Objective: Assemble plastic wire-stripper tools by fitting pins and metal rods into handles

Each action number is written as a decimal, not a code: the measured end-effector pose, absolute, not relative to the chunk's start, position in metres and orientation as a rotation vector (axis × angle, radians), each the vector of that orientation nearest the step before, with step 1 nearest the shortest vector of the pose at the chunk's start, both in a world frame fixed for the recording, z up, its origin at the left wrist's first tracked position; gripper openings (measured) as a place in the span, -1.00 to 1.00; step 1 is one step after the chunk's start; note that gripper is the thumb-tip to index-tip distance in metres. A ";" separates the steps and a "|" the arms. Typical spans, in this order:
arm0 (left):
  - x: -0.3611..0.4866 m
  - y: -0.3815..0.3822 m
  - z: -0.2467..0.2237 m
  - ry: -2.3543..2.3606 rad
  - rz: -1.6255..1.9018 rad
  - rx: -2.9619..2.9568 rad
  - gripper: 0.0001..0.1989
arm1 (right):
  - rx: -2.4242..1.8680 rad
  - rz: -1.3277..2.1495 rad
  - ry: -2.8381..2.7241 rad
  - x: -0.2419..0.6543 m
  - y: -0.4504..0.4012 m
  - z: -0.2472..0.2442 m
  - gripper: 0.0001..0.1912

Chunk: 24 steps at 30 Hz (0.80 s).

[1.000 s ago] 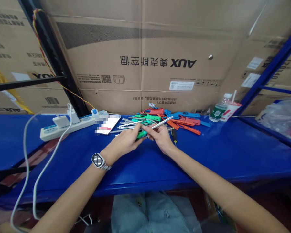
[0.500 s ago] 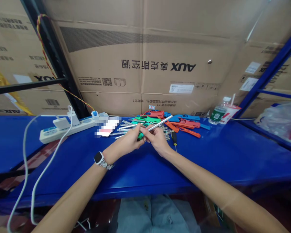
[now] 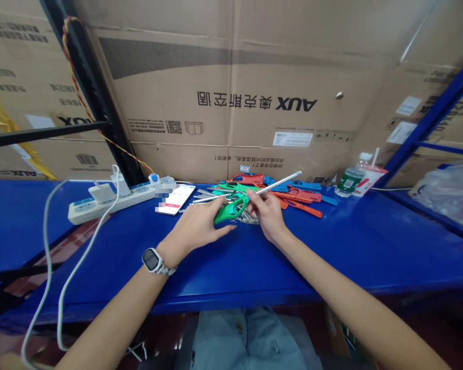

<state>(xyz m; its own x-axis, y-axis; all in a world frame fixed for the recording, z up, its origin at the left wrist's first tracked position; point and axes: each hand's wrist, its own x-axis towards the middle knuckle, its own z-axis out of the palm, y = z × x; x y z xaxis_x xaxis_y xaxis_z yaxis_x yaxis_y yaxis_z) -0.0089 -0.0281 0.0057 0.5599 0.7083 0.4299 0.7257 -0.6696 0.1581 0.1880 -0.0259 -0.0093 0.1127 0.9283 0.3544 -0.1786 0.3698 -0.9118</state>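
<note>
A green long-necked lighter [image 3: 231, 209] with a bright metal tube is between my hands above the blue table. My left hand [image 3: 198, 226] is around the handle's rear end, its thumb stretched out loosely below. With the fingertips of my right hand [image 3: 268, 213] I pinch the lighter where the tube meets the green body; the tube points up and to the right. Just behind lie loose metal tubes [image 3: 206, 195] and a heap of red lighter bodies [image 3: 301, 195], with green, blue and orange ones among them.
A phone [image 3: 176, 199] lies left of the heap, beside a white power strip [image 3: 139, 191] with plugs and trailing cables. At the right stand a water bottle [image 3: 349, 181] and a lidded cup [image 3: 370, 181]. A large carton [image 3: 231, 103] walls off the back.
The lighter has moved slightly right, and more of its green handle shows. My left hand has loosened, its thumb now extended. The yellow-and-black screwdriver is now hidden around my right hand.
</note>
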 end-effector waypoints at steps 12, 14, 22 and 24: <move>-0.003 -0.031 0.002 -1.422 -0.380 -2.780 -0.78 | -0.850 0.982 -1.102 0.190 -0.025 -0.012 -0.52; 0.001 -0.032 0.002 -1.435 -0.335 -2.728 -0.77 | -0.841 0.998 -1.082 0.191 -0.023 -0.013 -0.51; 0.002 -0.025 -0.009 -1.381 -0.694 -3.036 -0.80 | -0.879 1.093 -1.187 0.195 -0.025 -0.017 -0.50; 0.005 -0.023 -0.013 -1.276 -0.858 -3.172 -0.80 | -0.879 1.074 -1.264 0.193 -0.029 -0.019 -0.50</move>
